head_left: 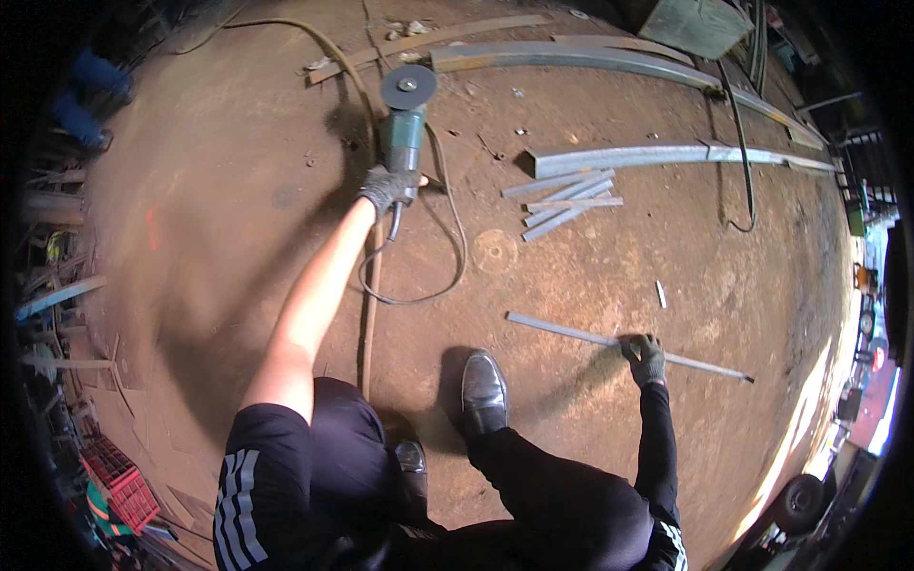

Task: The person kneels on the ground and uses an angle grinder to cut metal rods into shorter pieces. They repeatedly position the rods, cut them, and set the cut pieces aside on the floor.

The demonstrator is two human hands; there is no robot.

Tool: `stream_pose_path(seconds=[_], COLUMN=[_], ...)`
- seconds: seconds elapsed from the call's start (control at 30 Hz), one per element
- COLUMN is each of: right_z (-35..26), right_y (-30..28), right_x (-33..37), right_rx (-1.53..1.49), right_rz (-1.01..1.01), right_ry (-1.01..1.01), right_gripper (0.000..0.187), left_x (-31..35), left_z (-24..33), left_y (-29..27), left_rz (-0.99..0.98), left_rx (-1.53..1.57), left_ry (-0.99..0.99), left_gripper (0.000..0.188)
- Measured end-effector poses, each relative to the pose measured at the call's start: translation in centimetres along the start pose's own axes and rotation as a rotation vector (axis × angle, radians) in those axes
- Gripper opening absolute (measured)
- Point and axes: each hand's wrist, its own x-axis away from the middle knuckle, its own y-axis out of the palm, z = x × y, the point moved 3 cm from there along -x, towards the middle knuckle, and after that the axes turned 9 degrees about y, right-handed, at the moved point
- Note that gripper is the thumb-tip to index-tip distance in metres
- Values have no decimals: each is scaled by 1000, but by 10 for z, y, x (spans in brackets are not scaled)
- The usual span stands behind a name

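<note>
My left hand [388, 188], in a dark glove, is closed round the rear body of a green and black angle grinder [406, 128] with a large dark disc [408, 88] at its far end. A power cord [465, 249] loops from the tool's back across the floor. At the right, my gloved right hand [646, 361] grips a thin grey metal bar [562, 329] near its middle. The bar lies slantwise, low over the floor; whether it touches the floor I cannot tell. Just beyond that hand lies a short pale strip [662, 294].
Several cut metal bars [569, 205] lie in a loose pile ahead, beside long steel beams [647, 157]. A hose [369, 324] runs along the floor by my left leg. A red crate [120, 482] stands at the lower left. Another person's blue-clothed legs [88, 95] show at the far left.
</note>
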Motion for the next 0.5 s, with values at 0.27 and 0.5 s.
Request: stream_pose_path(seconds=[0.27, 0.5], right_z=[28, -19], right_y=[-9, -23], right_x=[-15, 4], right_rx=[36, -152], right_rz=[-288, -520], right_ry=[23, 43], right_gripper=[32, 31], left_x=[16, 90], left_z=[7, 116], left_y=[-8, -5], left_rz=[-267, -628], left_rx=[-110, -954], left_ry=[23, 184], left_gripper=[58, 48])
